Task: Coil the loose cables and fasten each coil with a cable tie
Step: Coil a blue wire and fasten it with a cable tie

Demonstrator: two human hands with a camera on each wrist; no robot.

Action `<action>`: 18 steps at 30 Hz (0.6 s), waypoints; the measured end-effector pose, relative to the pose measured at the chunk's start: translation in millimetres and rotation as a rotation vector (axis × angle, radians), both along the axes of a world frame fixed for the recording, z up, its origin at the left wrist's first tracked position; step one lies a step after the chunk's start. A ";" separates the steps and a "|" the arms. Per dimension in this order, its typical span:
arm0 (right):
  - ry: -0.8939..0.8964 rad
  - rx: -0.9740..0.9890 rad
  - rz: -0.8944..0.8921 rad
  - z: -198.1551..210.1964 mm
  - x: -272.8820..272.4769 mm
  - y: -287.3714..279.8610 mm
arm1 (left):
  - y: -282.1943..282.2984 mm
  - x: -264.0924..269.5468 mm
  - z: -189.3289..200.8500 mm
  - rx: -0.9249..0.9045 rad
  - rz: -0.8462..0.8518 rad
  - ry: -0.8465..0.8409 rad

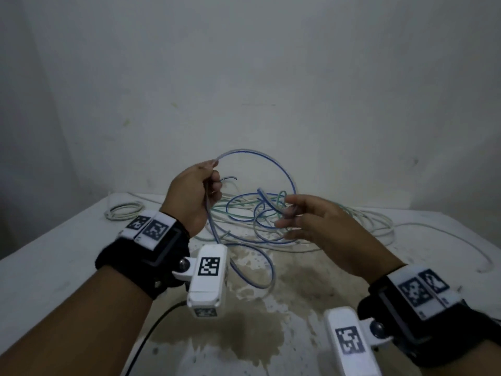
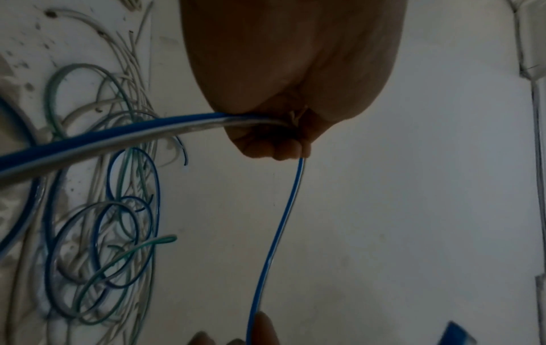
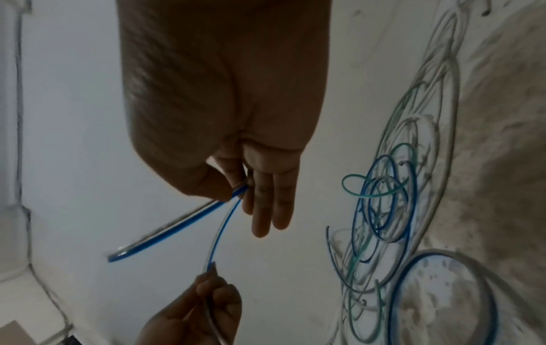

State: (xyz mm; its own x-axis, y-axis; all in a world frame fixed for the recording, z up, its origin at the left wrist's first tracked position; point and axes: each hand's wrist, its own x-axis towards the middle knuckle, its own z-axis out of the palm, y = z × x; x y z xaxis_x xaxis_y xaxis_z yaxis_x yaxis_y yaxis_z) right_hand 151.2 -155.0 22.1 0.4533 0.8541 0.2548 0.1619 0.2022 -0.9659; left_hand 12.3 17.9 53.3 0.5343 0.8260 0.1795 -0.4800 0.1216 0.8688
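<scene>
left hand point(image 1: 193, 192): raised above the tabletop point(image 1: 54, 256), fingers curled tight round the blue-and-white cable point(image 1: 273, 165).
right hand point(image 1: 322, 226): thumb and forefinger pinching the same cable near its free end, other fingers point(image 3: 273, 205) held straight, off the cable.
blue-and-white cable: arcs in one big loop between both hands, in the air; rest trails down to the tabletop, looping in front of the tangle.
tangle point(image 1: 260, 215): blue, green and pale cables heaped loose at mid tabletop, behind the hands.
white coil point(image 1: 123, 211): far left of tabletop, well apart from the tangle.
stain point(image 1: 271, 289): brown patch on tabletop under and before the hands.
head view only: both wristbands with markers, full arc of the loop, white coil.
left wrist view only: cable entering the closed fist from one side, leaving past the knuckles toward right-hand fingertips point(image 2: 263, 331).
right wrist view only: pinch close up, short free end point(image 3: 141, 245) sticking out past the thumb.
cable ties: cannot tell, not made out in any view.
</scene>
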 end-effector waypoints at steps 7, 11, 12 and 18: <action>-0.959 0.039 -0.549 -6.0 2.7 6.0 | -9.9 6.7 -7.7 -0.088 -0.191 0.063; -0.981 0.169 -0.578 -11.5 1.3 12.1 | -15.8 9.6 -13.0 -0.012 -0.194 0.104; -0.909 0.154 -0.504 -10.7 -1.9 12.7 | -17.8 9.9 -13.6 0.009 -0.203 0.110; -0.718 0.046 -0.392 -8.2 -15.1 18.9 | -27.1 13.3 -17.9 0.085 -0.217 0.118</action>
